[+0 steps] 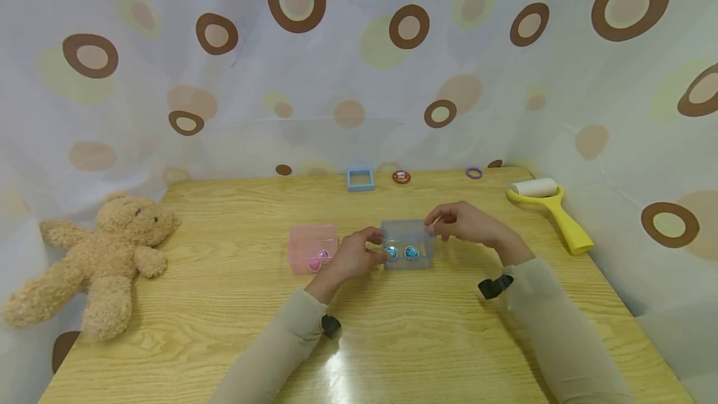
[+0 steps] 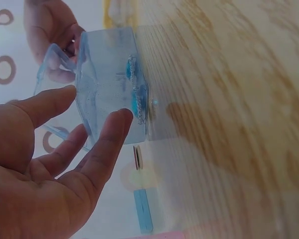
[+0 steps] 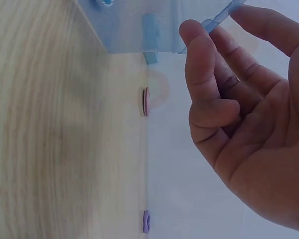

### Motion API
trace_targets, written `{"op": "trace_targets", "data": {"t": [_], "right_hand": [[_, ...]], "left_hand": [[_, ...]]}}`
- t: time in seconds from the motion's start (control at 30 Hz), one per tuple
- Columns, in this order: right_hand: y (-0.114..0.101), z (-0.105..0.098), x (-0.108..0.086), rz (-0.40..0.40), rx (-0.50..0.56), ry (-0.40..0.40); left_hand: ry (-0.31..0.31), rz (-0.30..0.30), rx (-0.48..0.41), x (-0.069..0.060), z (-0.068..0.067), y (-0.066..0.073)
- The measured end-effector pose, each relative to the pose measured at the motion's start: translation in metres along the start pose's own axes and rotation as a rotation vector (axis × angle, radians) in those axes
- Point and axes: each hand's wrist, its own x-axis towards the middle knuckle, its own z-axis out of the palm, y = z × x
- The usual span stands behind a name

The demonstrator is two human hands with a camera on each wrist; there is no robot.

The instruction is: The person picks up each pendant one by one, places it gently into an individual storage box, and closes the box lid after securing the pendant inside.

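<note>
A clear bluish plastic box (image 1: 407,263) stands on the table with its lid (image 1: 405,229) raised. Two blue heart-shaped gems (image 1: 411,252) with pale beaded rims lie inside. My right hand (image 1: 465,223) pinches the lid's edge at the right corner, fingertips on either side of it in the right wrist view. At the box's left end is my left hand (image 1: 354,255), its fingers loosely spread and the tips at the wall; whether they all touch is unclear. Left of that hand stands a pink clear box (image 1: 313,235) with pink heart gems (image 1: 318,260), partly hidden by the wrist.
A blue square frame (image 1: 360,187), a red round disc (image 1: 401,177) and a purple ring (image 1: 473,173) lie along the table's back edge. To the right is a yellow-handled lint roller (image 1: 561,214); a teddy bear (image 1: 106,254) lies at the left. Patterned curtain surrounds the table.
</note>
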Motion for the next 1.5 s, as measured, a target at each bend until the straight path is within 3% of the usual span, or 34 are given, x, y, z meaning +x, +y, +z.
{"op": "trace_targets", "data": {"t": [0.23,0.57,0.9,1.1,1.5], "right_hand": [[0.002,0.004,0.000,-0.041,-0.025,-0.001],[0.008,0.008,0.002,-0.091,-0.126,0.019],[0.010,0.011,0.002,-0.103,-0.160,0.015],[0.009,0.012,0.002,-0.090,-0.160,0.008],[0.011,0.012,-0.002,-0.116,-0.173,0.010]], "left_hand": [[0.017,-0.028,0.002,-0.002,0.000,0.001],[-0.026,-0.001,-0.128,-0.002,-0.004,-0.005],[-0.042,0.024,-0.091,0.000,-0.004,-0.007],[-0.023,0.002,-0.055,-0.001,-0.005,-0.003],[-0.010,-0.001,-0.069,-0.002,-0.004,-0.001]]}}
